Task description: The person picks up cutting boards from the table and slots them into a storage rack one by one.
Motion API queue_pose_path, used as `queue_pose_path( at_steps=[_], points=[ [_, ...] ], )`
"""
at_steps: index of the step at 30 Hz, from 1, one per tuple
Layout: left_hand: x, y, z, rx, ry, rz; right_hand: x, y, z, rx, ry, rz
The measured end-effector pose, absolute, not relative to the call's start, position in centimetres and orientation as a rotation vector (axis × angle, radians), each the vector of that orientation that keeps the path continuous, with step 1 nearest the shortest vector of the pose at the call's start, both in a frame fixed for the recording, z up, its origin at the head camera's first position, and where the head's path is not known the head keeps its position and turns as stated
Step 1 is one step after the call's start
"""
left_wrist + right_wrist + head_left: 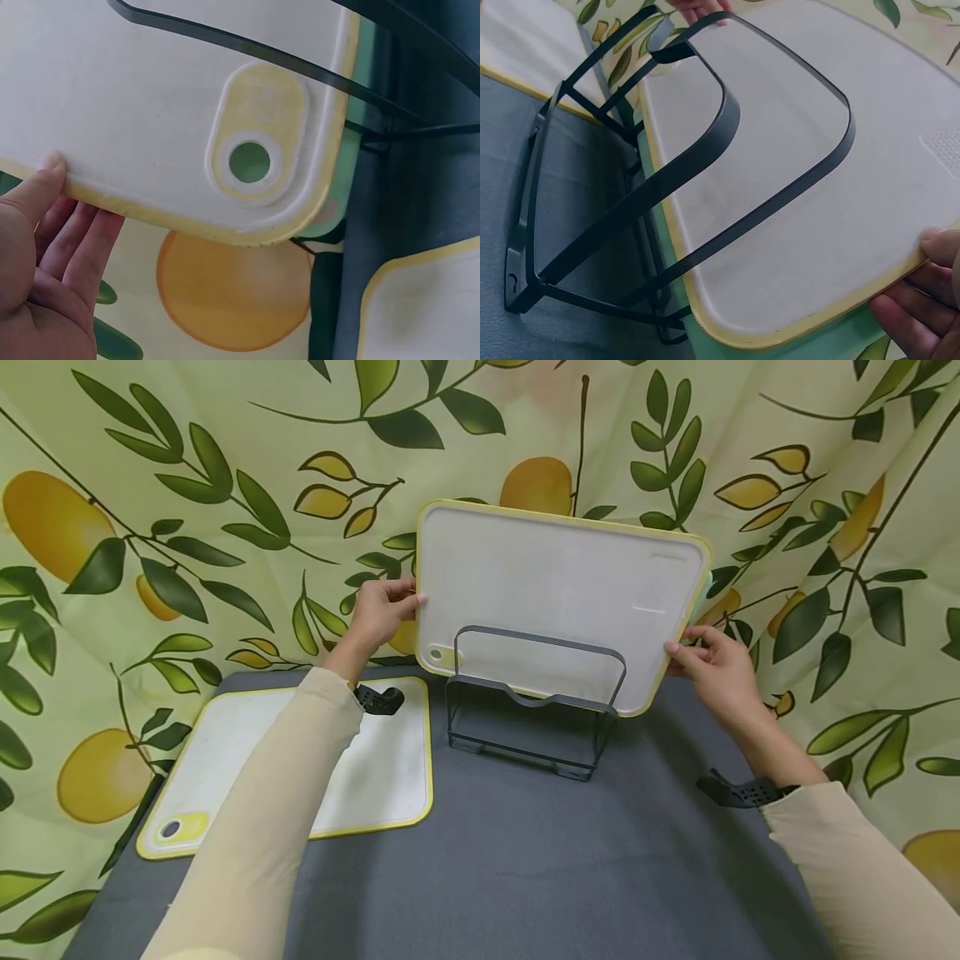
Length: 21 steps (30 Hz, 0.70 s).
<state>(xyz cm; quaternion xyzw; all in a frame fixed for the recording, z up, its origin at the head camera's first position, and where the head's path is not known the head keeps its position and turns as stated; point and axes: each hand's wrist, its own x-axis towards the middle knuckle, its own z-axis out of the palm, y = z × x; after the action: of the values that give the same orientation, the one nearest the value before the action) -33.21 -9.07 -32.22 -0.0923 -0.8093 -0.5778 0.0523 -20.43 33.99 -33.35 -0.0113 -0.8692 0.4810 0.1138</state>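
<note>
A white cutting board with a yellow rim stands behind the taller hoop of a dark metal rack, tilted with its right end lower. My left hand pinches its left edge, thumb on the white face and fingers behind. At the right edge my right hand pinches the board the same way, as the right wrist view also shows. Behind it is a green board, mostly hidden. In the left wrist view the white board's yellow corner panel has a round hole with green showing through.
A second white cutting board with a yellow rim lies flat on the grey cloth-covered table, left of the rack and partly under my left forearm. A leaf-and-fruit patterned curtain hangs close behind the rack.
</note>
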Motion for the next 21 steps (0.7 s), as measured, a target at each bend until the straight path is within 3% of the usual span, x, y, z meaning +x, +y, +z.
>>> queue_pose_path(
  at_steps=[21],
  points=[
    [-32.5, -9.5, -34.8, -0.315, -2.435, -1.835, -20.1, 34.1, -35.6, -0.015, -2.591, 1.398]
  ],
)
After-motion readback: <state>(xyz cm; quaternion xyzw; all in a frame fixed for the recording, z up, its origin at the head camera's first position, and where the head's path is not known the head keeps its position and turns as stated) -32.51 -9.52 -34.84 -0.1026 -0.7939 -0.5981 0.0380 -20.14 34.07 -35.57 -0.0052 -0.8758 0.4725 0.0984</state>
